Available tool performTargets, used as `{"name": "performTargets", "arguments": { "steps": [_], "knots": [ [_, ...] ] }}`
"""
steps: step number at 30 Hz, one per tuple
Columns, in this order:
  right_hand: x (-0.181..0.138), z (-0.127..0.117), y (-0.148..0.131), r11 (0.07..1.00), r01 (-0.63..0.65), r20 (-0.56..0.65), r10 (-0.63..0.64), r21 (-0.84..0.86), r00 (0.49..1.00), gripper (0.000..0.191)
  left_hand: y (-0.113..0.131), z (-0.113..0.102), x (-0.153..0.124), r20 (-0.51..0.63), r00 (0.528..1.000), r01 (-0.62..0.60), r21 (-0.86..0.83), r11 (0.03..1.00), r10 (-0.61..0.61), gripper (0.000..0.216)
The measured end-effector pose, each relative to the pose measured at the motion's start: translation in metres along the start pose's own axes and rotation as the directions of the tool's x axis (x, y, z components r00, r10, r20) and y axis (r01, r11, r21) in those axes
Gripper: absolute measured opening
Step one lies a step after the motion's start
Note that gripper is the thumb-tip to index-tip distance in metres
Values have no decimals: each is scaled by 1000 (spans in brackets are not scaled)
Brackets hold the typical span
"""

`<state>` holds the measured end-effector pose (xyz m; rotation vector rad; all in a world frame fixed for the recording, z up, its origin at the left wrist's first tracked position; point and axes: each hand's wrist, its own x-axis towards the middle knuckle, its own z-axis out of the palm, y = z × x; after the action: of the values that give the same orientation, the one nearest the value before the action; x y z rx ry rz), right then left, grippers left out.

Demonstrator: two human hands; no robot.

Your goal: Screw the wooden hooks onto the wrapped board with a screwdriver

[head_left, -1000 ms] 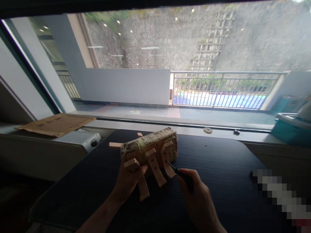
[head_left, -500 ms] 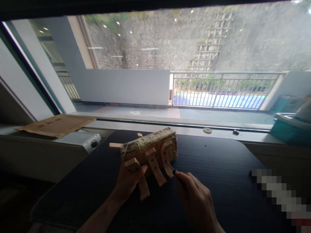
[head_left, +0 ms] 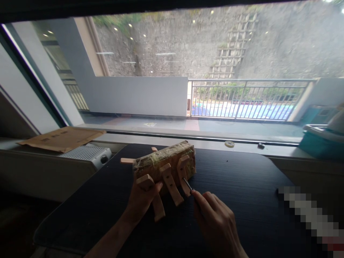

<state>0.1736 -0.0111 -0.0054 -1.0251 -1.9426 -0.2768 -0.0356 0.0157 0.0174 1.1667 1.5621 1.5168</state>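
Note:
A brown wooden block wrapped in clear film lies on a black table, with three pale wooden hooks fixed to its near face. My left hand grips the leftmost hook and steadies the block. My right hand is closed on a thin dark-handled screwdriver. Its metal tip touches the rightmost hook. More wooden pegs stick out behind the block on the left.
A silver heater and a flat cardboard sheet sit at the left. On the window ledge lie a tape roll and a small dark item. A teal box stands at the right.
My right hand has moved left and up, bringing the screwdriver tip onto the rightmost hook. The left hand and block have stayed put.

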Motion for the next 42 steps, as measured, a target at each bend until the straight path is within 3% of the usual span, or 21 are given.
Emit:
{"name": "performTargets", "arguments": {
  "steps": [3,11,13,17,21,24,29,32,35,38,42],
  "knots": [
    [-1,1,1,997,-27,7,26,68,1000,22,-1,0,1,-6,1000,0,7,1000,0,28],
    [-3,2,8,889,-384,189,344,251,920,20,-3,0,2,1,1000,-8,28,1000,8,30],
    [-3,1,7,912,-351,165,321,210,933,22,-3,0,1,-5,1000,0,34,999,0,28],
    [-3,1,2,988,-130,34,127,87,991,27,-2,-1,0,0,1000,-7,39,999,7,29],
    [0,-1,0,997,15,5,-16,75,1000,22,-2,0,1,11,1000,-13,11,1000,13,30],
    [0,0,2,992,-26,-4,27,127,1000,20,-3,-1,2,14,1000,-17,3,1000,17,29],
    [-6,2,8,932,-278,83,266,231,960,17,-5,-2,2,19,1000,-16,4,1000,16,27],
    [-8,2,9,917,-344,123,325,203,938,15,-5,-1,2,9,1000,-9,-3,1000,9,29],
    [-6,2,6,954,-261,73,253,147,965,17,-5,0,3,-6,1000,-9,2,1000,9,30],
    [-2,1,0,993,-93,17,91,80,996,20,-5,0,3,-3,1000,-12,5,1000,12,29],
    [3,-1,-4,997,17,51,-22,81,998,21,-1,1,1,-20,1000,2,-21,1000,-3,29]
  ]
}}
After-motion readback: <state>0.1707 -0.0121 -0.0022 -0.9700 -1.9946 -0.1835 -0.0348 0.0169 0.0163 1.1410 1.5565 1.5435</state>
